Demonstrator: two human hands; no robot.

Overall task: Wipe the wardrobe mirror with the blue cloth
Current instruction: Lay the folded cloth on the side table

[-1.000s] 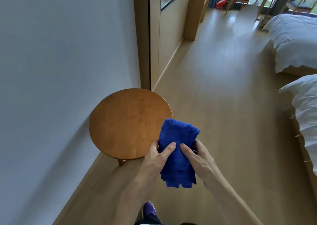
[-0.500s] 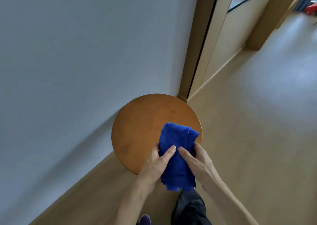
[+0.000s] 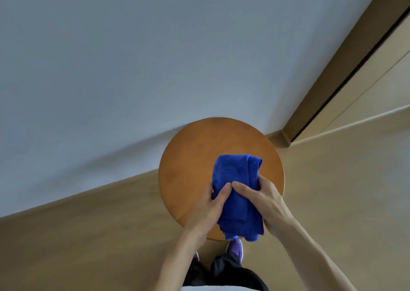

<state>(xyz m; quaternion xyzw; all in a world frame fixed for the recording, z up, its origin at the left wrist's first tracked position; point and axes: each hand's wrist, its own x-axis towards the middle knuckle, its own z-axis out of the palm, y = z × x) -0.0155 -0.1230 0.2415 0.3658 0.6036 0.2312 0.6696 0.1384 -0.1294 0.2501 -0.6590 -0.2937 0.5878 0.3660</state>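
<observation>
I log: blue cloth, folded, over round tabletop's near edge; left hand and right hand both grip it. Wall just behind; open floor right.

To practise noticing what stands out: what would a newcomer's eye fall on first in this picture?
The bright blue cloth comes first, low and right of centre, gripped by the left hand and the right hand. Behind it is a round wooden table, standing against a pale wall.
</observation>
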